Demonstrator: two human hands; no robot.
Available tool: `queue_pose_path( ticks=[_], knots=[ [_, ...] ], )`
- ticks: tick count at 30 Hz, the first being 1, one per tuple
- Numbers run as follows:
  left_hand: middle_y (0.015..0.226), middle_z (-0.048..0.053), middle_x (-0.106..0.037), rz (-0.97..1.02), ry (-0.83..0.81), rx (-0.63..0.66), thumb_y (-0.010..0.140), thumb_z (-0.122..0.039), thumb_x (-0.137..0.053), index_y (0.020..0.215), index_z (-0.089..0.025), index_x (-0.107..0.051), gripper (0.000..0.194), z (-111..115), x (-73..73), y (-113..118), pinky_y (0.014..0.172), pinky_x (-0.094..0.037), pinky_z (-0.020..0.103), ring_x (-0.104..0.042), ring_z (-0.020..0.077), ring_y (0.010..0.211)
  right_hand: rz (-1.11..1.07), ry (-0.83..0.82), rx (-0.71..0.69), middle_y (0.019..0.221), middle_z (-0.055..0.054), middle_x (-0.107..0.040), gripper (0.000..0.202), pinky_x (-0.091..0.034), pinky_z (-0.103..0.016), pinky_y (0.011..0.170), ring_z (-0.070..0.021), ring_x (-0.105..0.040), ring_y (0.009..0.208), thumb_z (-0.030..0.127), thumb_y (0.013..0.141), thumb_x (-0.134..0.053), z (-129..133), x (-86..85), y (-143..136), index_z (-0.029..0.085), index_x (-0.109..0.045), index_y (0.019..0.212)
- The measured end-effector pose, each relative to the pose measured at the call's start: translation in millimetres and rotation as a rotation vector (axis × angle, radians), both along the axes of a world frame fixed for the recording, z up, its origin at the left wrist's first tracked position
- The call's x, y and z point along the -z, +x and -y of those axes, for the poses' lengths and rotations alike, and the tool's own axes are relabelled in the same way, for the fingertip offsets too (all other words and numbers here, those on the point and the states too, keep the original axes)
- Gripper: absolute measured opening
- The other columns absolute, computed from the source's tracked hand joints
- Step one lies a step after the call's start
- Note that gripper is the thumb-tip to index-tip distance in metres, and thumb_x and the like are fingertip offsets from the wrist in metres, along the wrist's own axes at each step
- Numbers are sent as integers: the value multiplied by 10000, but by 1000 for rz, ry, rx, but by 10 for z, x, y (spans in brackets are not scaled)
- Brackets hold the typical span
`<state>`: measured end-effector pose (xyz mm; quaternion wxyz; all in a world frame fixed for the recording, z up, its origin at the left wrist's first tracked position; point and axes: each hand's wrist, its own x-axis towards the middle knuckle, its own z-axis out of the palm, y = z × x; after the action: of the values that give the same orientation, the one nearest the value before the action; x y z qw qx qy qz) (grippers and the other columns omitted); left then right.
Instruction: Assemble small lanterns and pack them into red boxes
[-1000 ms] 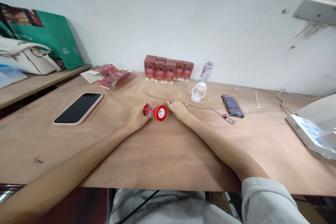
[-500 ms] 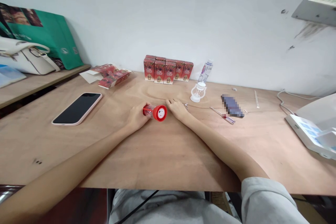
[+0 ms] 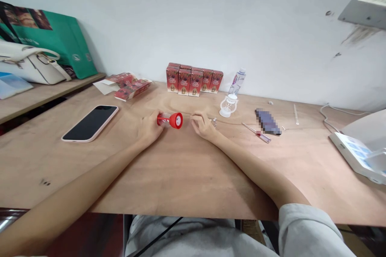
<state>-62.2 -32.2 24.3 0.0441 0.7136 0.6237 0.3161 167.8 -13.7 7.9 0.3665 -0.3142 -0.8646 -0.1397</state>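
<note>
A small red lantern (image 3: 173, 121) with a clear middle lies on its side in my left hand (image 3: 150, 127). My fingers are wrapped round its far end, and its round base, with a white disc, faces right. To the right of that base, apart from it, my right hand (image 3: 204, 126) rests low over the table with its fingers curled in and pressed together. Whatever those fingers hold, if anything, is too small to make out. Several tiny metal pieces (image 3: 214, 122) lie just beyond the right wrist. A white lantern (image 3: 225, 113) of similar shape stands upright farther back.
Several red boxes (image 3: 184, 82) stand by the wall, with flattened red cartons (image 3: 132, 89) to their left. A phone (image 3: 90, 123) lies at left. A clear bottle (image 3: 237, 81), a screwdriver (image 3: 258, 133) and a blurred dark item (image 3: 267, 121) are at right, near a white device (image 3: 356, 156).
My left hand has moved left and slightly away with the red lantern, turning its base more to the right. The right hand's fingers have drawn in and curled.
</note>
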Motion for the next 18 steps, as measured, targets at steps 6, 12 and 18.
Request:
queue_pose_path(
  ticks=[6,12,18],
  knots=[
    [936,57,-672,-117,-3,-50,704,-172,-518,983,-227,-541,285,57,-75,24,720,-369,326,-610,242,856,-158,83,-168,1022,-118,-523,70,-541,-321,798,-147,-591,937,143,900,-386,79,54,-123,177,-441,927],
    [1015,81,-654,-251,19,-53,734,-169,-491,996,-211,-529,267,119,-98,97,771,-331,364,-595,268,925,-193,95,-172,997,-125,-517,77,-552,-321,803,-164,-582,991,134,890,-393,97,50,-163,164,-426,952],
    [997,87,-650,-255,10,-63,749,-174,-489,992,-205,-537,250,113,-93,93,780,-319,363,-592,266,918,-144,158,-162,1033,-128,-526,74,-545,-304,786,-164,-569,996,128,882,-405,114,24,-158,177,-416,936]
  ],
)
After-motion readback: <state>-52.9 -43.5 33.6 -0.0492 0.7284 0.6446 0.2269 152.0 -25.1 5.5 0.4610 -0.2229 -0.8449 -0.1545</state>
